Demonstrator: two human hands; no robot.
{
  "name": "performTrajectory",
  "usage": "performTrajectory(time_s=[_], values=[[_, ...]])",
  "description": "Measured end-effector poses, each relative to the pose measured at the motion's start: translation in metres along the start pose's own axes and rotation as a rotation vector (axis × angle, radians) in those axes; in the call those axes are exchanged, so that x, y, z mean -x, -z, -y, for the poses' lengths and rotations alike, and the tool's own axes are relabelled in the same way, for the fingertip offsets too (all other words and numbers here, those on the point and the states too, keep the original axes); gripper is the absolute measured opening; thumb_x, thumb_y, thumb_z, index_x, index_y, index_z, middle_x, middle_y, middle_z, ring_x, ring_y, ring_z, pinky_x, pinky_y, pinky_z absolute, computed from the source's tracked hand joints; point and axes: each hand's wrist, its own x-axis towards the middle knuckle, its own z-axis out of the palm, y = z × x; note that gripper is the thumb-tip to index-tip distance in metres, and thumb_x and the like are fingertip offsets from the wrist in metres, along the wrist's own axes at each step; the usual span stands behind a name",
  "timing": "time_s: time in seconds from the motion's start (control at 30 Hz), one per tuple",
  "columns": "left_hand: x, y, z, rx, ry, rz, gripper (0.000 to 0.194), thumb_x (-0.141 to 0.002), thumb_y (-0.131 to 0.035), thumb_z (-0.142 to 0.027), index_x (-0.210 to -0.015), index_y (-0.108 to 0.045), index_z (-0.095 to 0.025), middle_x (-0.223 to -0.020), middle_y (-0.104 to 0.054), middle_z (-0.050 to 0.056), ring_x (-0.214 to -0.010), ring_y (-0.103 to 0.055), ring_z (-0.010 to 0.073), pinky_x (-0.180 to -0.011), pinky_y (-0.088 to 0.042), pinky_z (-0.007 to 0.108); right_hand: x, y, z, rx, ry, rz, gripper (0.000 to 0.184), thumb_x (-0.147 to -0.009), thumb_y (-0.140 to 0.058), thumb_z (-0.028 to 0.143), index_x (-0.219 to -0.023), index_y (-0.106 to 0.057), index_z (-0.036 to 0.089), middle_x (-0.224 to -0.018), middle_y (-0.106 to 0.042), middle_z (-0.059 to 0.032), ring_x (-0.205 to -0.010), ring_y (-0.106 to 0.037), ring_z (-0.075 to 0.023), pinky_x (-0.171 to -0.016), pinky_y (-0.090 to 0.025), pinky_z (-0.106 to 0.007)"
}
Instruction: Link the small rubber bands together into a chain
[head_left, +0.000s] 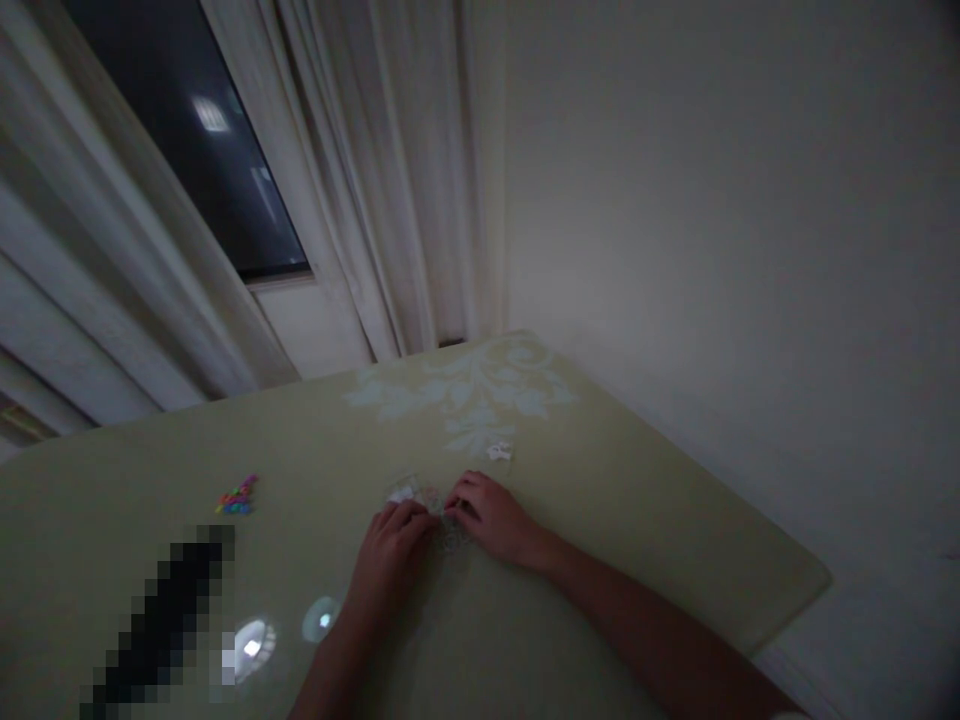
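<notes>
My left hand (pixel 400 535) and my right hand (pixel 491 515) meet over the middle of the table, thumbs and fingertips pinched close together. Between and just beyond them lies clear, crinkled material (pixel 452 538), perhaps thin plastic, with a whitish patch (pixel 403 493) by the left fingertips. What exactly the fingers pinch is too small and dim to name. A small white piece (pixel 499 452) rests a little beyond my right hand. Off to the left, apart from both hands, sits a small cluster of bright multicoloured pieces (pixel 238 496).
The pale green table (pixel 660 530) has a light floral pattern near its far corner and shows lamp reflections at front left. A dark pixelated patch (pixel 161 625) covers part of the left side. Curtains (pixel 390 180) and a wall (pixel 720 220) border the table.
</notes>
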Motion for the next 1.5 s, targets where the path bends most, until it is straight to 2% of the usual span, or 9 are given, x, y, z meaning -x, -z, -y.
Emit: performTrajectory(time_s=[0.1,0.17,0.27,0.37,0.67,0.83,1.03,1.17,1.5], values=[[0.0,0.001,-0.001,0.147,0.031,-0.11,0.021,-0.096,-0.059,-0.027,-0.095,-0.08,-0.025,-0.098,-0.078,0.009,-0.092,-0.068,0.0256,-0.086,-0.052,0.037,-0.002,0.002,0.0,-0.137,-0.04,-0.058,0.005,-0.091,-0.073,0.012,-0.095,-0.075,0.016,-0.094,-0.068,-0.0037,-0.089,-0.063,-0.0162,-0.08,-0.047,-0.026],[0.0,0.003,-0.005,0.27,0.106,-0.161,0.02,-0.096,-0.059,-0.03,-0.095,-0.078,-0.024,-0.097,-0.079,0.008,-0.092,-0.07,0.0252,-0.085,-0.054,0.036,-0.003,0.003,0.002,-0.215,-0.063,-0.102,0.004,-0.09,-0.074,0.013,-0.093,-0.075,0.016,-0.089,-0.068,-0.0028,-0.084,-0.062,-0.0154,-0.075,-0.046,-0.024],[-0.001,0.007,-0.015,0.425,0.288,-0.171,0.023,-0.097,-0.059,-0.037,-0.096,-0.076,-0.023,-0.093,-0.08,0.006,-0.087,-0.074,0.0239,-0.081,-0.057,0.033,-0.002,0.004,0.008,-0.338,-0.104,-0.127,0.003,-0.091,-0.073,0.018,-0.091,-0.075,0.017,-0.082,-0.068,-0.001,-0.075,-0.06,-0.014,-0.068,-0.043,-0.024],[-0.001,0.01,-0.022,0.525,0.374,-0.194,0.026,-0.095,-0.061,-0.042,-0.099,-0.076,-0.022,-0.09,-0.08,0.004,-0.083,-0.075,0.023,-0.078,-0.058,0.031,0.0,0.003,0.016,-0.444,-0.129,-0.117,0.008,-0.092,-0.071,0.023,-0.092,-0.076,0.017,-0.079,-0.07,-0.0002,-0.071,-0.06,-0.0134,-0.065,-0.043,-0.023],[-0.001,0.009,-0.027,0.606,0.374,-0.206,0.027,-0.091,-0.065,-0.041,-0.102,-0.079,-0.021,-0.094,-0.083,0.008,-0.083,-0.078,0.0252,-0.078,-0.062,0.033,0.004,-0.001,0.026,-0.551,-0.121,-0.104,0.013,-0.09,-0.073,0.028,-0.093,-0.077,0.017,-0.08,-0.074,-0.0018,-0.069,-0.062,-0.0135,-0.065,-0.044,-0.024],[-0.002,0.011,-0.026,0.62,0.371,-0.224,0.025,-0.089,-0.069,-0.041,-0.1,-0.08,-0.021,-0.096,-0.083,0.009,-0.087,-0.079,0.0262,-0.082,-0.062,0.035,0.004,-0.004,0.024,-0.537,-0.168,-0.165,0.013,-0.09,-0.072,0.028,-0.093,-0.078,0.017,-0.076,-0.073,-0.0014,-0.068,-0.062,-0.0134,-0.063,-0.045,-0.024],[-0.001,0.008,-0.022,0.668,0.365,-0.199,0.025,-0.09,-0.071,-0.041,-0.101,-0.08,-0.02,-0.099,-0.083,0.009,-0.091,-0.078,0.0255,-0.084,-0.061,0.034,0.004,-0.004,0.024,-0.543,-0.165,-0.157,0.012,-0.089,-0.072,0.027,-0.092,-0.078,0.017,-0.075,-0.071,-0.0009,-0.068,-0.061,-0.0134,-0.062,-0.044,-0.023],[-0.002,0.009,-0.02,0.689,0.356,-0.231,0.027,-0.089,-0.071,-0.042,-0.1,-0.081,-0.02,-0.096,-0.083,0.008,-0.087,-0.078,0.0248,-0.081,-0.062,0.033,0.005,-0.003,0.027,-0.55,-0.179,-0.165,0.014,-0.088,-0.073,0.03,-0.09,-0.077,0.017,-0.076,-0.072,-0.0017,-0.068,-0.062,-0.0139,-0.063,-0.045,-0.024],[-0.004,0.014,-0.025,0.857,0.44,-0.172,0.037,-0.083,-0.078,-0.051,-0.103,-0.083,-0.02,-0.104,-0.084,0.012,-0.095,-0.08,0.0295,-0.086,-0.065,0.039,0.005,-0.005,0.026,-0.567,-0.212,-0.204,0.012,-0.088,-0.072,0.027,-0.088,-0.076,0.016,-0.074,-0.071,-0.0014,-0.067,-0.061,-0.0136,-0.063,-0.045,-0.024]])
